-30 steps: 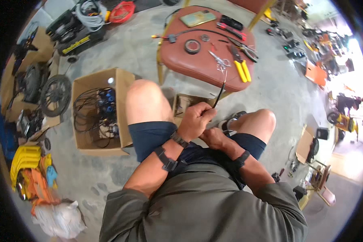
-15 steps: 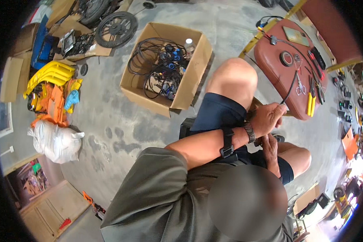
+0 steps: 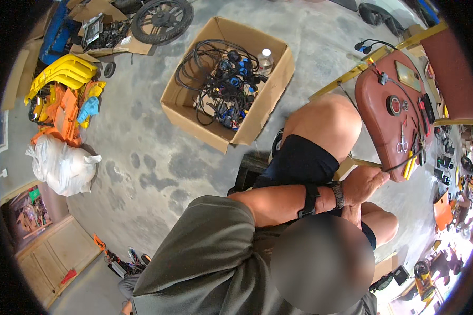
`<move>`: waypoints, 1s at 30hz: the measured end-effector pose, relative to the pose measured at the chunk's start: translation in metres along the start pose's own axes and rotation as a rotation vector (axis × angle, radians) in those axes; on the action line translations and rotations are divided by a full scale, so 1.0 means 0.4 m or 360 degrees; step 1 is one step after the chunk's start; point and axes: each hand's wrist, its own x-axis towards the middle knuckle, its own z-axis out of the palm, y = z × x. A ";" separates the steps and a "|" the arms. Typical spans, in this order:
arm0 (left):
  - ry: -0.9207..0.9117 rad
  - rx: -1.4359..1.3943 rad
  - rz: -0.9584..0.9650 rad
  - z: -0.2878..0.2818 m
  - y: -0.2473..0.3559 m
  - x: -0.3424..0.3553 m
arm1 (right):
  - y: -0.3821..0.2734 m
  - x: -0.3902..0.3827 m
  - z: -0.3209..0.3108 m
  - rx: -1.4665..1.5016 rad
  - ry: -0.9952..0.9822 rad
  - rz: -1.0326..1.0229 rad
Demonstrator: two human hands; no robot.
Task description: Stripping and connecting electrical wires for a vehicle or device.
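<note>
My left hand point(image 3: 363, 185), with a dark watch on its wrist, pinches a black cable point(image 3: 418, 154) near the near edge of a reddish-brown padded seat point(image 3: 370, 89). The cable lies across the seat. Below my left wrist, my right hand point(image 3: 351, 214) shows only in part, its fingers hidden behind the left. On the seat are yellow-handled pliers point(image 3: 409, 166), scissors point(image 3: 402, 140), a black tape roll point(image 3: 393, 105), a smaller roll point(image 3: 404, 105), a red-handled tool point(image 3: 423, 114) and a phone-like flat slab point(image 3: 408, 75).
A cardboard box point(image 3: 197, 131) of tangled black cables with blue connectors and a clear bottle point(image 3: 266, 62) stands ahead. Farther left are a wheel point(image 3: 162, 21), yellow and orange plastic parts point(image 3: 63, 73) and a white sack point(image 3: 60, 165). Part of another person point(image 3: 127, 287) shows at lower left.
The view has shifted, moving the seat right and lower in the picture. My left hand still grips the cable, now beside the pliers. My right hand has become more hidden.
</note>
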 end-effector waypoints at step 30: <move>-0.0076 -0.0519 -0.0274 -0.068 -0.016 -0.013 | -0.112 0.078 -0.039 0.0452 -0.0437 0.0474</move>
